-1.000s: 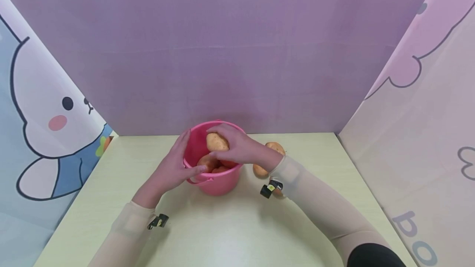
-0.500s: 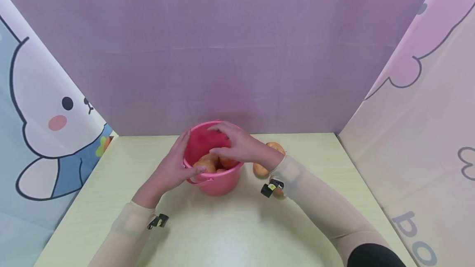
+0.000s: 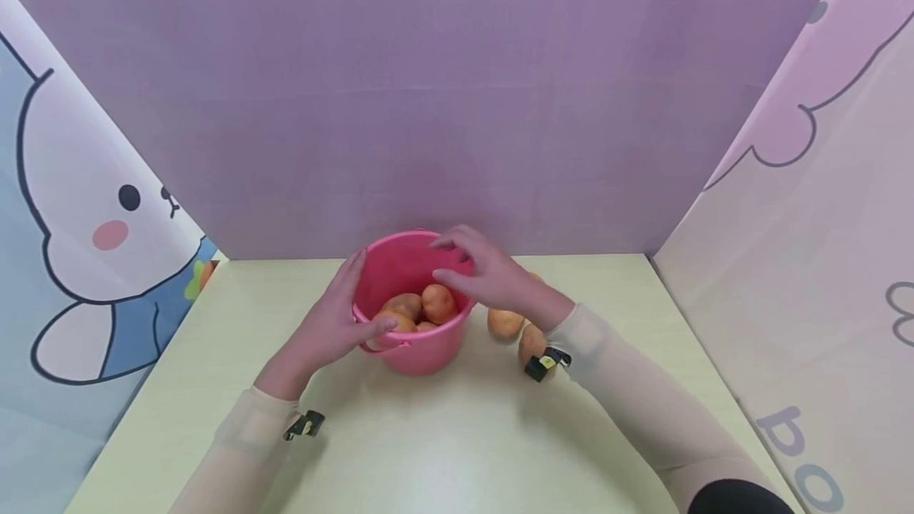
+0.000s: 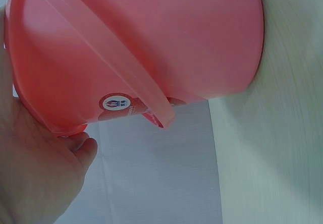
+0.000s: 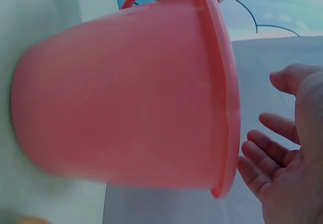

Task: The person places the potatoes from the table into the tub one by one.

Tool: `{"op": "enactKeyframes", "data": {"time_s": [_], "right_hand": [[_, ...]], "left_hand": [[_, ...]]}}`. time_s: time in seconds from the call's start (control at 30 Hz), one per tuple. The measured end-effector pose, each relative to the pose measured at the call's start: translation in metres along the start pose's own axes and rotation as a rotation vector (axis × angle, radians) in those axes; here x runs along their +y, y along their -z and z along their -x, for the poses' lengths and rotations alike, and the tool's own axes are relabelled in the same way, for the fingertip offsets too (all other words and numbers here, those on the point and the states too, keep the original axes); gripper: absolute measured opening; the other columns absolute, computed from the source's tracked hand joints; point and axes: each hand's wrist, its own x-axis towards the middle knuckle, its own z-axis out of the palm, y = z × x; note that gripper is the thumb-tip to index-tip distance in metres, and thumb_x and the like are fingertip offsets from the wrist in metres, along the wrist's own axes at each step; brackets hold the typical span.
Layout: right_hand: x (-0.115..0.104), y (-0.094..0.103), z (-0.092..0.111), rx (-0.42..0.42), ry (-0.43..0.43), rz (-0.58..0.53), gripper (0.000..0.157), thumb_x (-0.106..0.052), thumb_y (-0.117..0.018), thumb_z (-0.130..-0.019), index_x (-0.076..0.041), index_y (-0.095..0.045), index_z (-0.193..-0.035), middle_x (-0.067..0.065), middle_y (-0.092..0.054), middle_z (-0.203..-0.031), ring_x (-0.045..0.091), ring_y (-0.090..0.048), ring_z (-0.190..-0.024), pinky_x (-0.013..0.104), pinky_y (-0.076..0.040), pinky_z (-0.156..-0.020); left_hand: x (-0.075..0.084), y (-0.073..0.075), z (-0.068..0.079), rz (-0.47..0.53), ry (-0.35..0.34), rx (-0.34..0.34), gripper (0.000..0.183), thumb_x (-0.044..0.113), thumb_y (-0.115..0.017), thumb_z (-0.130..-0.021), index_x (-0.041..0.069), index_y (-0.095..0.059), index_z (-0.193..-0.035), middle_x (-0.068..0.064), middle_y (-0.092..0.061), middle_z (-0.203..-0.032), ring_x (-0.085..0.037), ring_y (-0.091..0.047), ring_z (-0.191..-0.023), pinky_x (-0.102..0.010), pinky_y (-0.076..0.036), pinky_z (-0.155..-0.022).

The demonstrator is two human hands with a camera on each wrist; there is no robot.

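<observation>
A pink bucket [image 3: 428,351] stands upright on the table, with several potatoes [image 3: 438,304] inside it. My left hand [image 3: 330,324] holds the bucket at its left rim, the thumb over the front edge; in the left wrist view that hand [image 4: 40,168] is at the rim beside the hanging handle [image 4: 111,52]. Above the right rim is my right hand [image 3: 481,268], fingers spread and loosely bent, nothing in them. The right wrist view has this hand [image 5: 287,168] just beyond the rim. Right of the bucket lie loose potatoes [image 3: 505,325], partly covered by the right wrist.
The pale table [image 3: 421,450] ends at a purple back panel [image 3: 457,101]. Printed panels flank it, one with a cartoon rabbit [image 3: 107,205] on the left, another [image 3: 821,244] on the right.
My right hand let go of a potato inside the bucket, then rose and shifted right to the rim. More of the loose potatoes shows. The left hand has stayed in place.
</observation>
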Motion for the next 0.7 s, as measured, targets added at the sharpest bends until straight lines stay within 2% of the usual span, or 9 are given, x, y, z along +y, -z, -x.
{"op": "enactKeyframes", "data": {"time_s": [0.17,0.23,0.33,0.43,0.57,0.7], "right_hand": [[0.012,0.012,0.015,0.047,0.040,0.021,0.038,-0.029,-0.071,-0.096,-0.021,-0.060,-0.132,-0.004,-0.057,-0.125,0.022,-0.057,-0.109,0.041,-0.056,-0.086],[0.018,0.015,0.024,0.068,0.039,0.038,0.037,-0.029,-0.071,-0.097,-0.018,-0.061,-0.131,-0.002,-0.058,-0.125,0.020,-0.056,-0.111,0.043,-0.055,-0.087],[0.028,0.019,0.040,0.093,-0.010,0.052,0.039,-0.034,-0.069,-0.097,-0.016,-0.062,-0.132,-0.002,-0.059,-0.126,0.017,-0.056,-0.111,0.043,-0.054,-0.088],[0.036,0.023,0.058,0.103,-0.104,0.052,0.040,-0.040,-0.068,-0.097,-0.021,-0.061,-0.132,-0.008,-0.057,-0.127,0.016,-0.056,-0.108,0.043,-0.055,-0.085],[0.047,0.026,0.079,0.102,-0.175,0.043,0.037,-0.043,-0.066,-0.098,-0.027,-0.060,-0.130,-0.008,-0.057,-0.124,0.019,-0.055,-0.106,0.044,-0.054,-0.083],[0.058,0.027,0.094,0.106,-0.182,0.038,0.032,-0.038,-0.067,-0.099,-0.024,-0.061,-0.128,-0.008,-0.058,-0.123,0.021,-0.055,-0.107,0.043,-0.052,-0.086]], "left_hand": [[0.000,0.000,0.001,0.000,-0.007,0.003,0.117,0.052,-0.087,-0.074,0.031,-0.014,-0.163,0.005,-0.023,-0.163,-0.027,-0.038,-0.140,-0.054,-0.057,-0.089],[0.000,0.000,0.000,0.008,-0.012,0.005,0.117,0.052,-0.087,-0.075,0.031,-0.014,-0.163,0.005,-0.023,-0.163,-0.026,-0.038,-0.140,-0.054,-0.058,-0.088],[0.001,0.000,0.000,0.019,-0.015,0.004,0.116,0.052,-0.087,-0.075,0.031,-0.014,-0.163,0.005,-0.023,-0.163,-0.027,-0.039,-0.140,-0.054,-0.058,-0.088],[0.001,0.001,0.001,0.019,-0.006,0.003,0.117,0.054,-0.086,-0.074,0.032,-0.014,-0.163,0.005,-0.023,-0.163,-0.027,-0.039,-0.140,-0.054,-0.058,-0.088],[0.001,0.001,0.001,0.022,-0.010,0.001,0.117,0.054,-0.086,-0.074,0.034,-0.014,-0.163,0.004,-0.023,-0.163,-0.028,-0.039,-0.140,-0.055,-0.057,-0.089],[0.000,0.000,0.000,0.036,-0.018,0.002,0.116,0.051,-0.088,-0.074,0.032,-0.015,-0.163,0.005,-0.024,-0.162,-0.029,-0.039,-0.140,-0.056,-0.057,-0.088]]}}
